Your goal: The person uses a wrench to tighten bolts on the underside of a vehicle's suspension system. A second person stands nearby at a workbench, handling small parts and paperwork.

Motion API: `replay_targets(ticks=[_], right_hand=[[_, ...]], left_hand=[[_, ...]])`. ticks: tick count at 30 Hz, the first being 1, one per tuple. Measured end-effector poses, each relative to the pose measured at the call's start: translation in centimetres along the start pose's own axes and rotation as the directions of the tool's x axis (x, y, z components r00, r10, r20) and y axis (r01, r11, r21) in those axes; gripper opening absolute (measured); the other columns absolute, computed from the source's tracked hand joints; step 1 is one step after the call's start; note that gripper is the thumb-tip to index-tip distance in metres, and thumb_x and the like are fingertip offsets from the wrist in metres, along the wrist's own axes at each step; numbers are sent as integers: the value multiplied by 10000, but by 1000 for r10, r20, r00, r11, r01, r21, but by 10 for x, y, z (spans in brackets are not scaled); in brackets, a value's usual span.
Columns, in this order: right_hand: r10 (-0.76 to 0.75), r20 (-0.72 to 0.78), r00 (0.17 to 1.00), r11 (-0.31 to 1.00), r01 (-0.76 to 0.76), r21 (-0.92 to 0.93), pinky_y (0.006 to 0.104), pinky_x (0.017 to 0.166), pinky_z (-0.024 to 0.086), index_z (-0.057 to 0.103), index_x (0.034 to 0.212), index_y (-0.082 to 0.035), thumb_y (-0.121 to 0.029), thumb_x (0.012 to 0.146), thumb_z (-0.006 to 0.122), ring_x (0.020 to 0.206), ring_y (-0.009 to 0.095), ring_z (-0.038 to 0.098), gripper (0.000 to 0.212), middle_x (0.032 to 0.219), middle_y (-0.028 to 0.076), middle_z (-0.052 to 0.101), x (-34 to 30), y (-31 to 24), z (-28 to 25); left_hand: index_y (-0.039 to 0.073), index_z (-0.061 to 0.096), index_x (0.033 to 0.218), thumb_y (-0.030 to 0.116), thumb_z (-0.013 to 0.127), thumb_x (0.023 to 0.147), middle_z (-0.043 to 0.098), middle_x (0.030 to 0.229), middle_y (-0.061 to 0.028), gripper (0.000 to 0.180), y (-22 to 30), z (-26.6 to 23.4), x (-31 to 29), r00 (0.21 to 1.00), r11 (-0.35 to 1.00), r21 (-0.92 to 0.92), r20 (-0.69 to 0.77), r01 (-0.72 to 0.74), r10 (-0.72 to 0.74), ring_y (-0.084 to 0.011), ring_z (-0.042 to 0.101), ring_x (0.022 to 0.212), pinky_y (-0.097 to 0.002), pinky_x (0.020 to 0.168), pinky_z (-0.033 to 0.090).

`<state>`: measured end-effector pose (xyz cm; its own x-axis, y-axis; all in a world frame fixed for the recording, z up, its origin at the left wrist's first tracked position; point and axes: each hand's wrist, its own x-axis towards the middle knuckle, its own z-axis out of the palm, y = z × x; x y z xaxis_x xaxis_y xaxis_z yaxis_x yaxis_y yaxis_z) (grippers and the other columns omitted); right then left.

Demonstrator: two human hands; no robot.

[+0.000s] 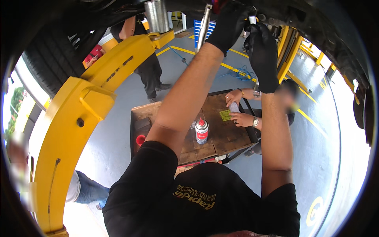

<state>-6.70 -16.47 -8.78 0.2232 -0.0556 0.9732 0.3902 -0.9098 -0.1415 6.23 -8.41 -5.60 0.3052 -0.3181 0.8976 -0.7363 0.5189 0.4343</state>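
Note:
Both my arms reach up to the dark underside of a raised car [300, 15]. My left hand [229, 27], in a black glove, is up against the underbody, its fingers lost in the dark. Close beside it on the right, my black-gloved right hand [262, 53] is closed, and what it grips is mostly hidden. A small pale, shiny piece [252, 19] shows above its fingers. Bare metal [256, 89] sticks out below that hand, by the wrist. Left of my left hand hangs a slanted silver metal rod [203, 28].
A yellow lift arm [75, 130] curves along the left, carrying a metal cylinder [157, 16] near a tyre [53, 59]. Below stands a wood-topped cart [233, 136] with a spray can [201, 131]. A co-worker's hands [239, 118] hold papers there. Other people stand at left. A blue hose [241, 73] lies behind.

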Motion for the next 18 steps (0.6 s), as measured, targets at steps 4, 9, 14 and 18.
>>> replay_targets(ticks=[4, 9, 14, 18], right_hand=[[399, -13, 917, 860, -370, 351, 392, 663, 507, 664, 1168, 24, -203, 1054, 572, 706, 281, 686, 271, 817, 180, 707, -8, -42, 29], [239, 35, 970, 965, -241, 102, 414, 725, 551, 686, 1208, -37, -197, 1029, 602, 811, 317, 731, 254, 893, 180, 733, -4, -29, -3], [-167, 168, 972, 895, 221, -388, 403, 766, 587, 704, 1185, -42, -173, 1025, 604, 898, 303, 738, 229, 1011, 164, 747, 24, -8, -52], [-223, 229, 947, 870, 299, -391, 421, 723, 571, 699, 1116, -46, -155, 961, 639, 830, 335, 709, 198, 947, 170, 724, 50, -28, -73]], left_hand=[[45, 718, 1101, 172, 571, 1040, 691, 1019, -14, 204, 1, -12, 10, 996, 971, -221, 53, 86, -76, -106, 622, 927, -305, 789, 514], [48, 717, 1115, 195, 579, 1047, 708, 1030, -6, 213, 19, -14, 3, 995, 965, -250, 78, 82, -64, -115, 656, 944, -300, 832, 519], [134, 686, 1205, 247, 607, 1046, 693, 1133, 16, 211, 18, -5, -3, 983, 853, -489, 65, 180, -170, -130, 660, 1045, -390, 905, 570], [174, 652, 1268, 261, 638, 1029, 687, 1154, 34, 255, 1, -12, 2, 968, 758, -611, 54, 226, -246, -116, 653, 1067, -423, 918, 567]])
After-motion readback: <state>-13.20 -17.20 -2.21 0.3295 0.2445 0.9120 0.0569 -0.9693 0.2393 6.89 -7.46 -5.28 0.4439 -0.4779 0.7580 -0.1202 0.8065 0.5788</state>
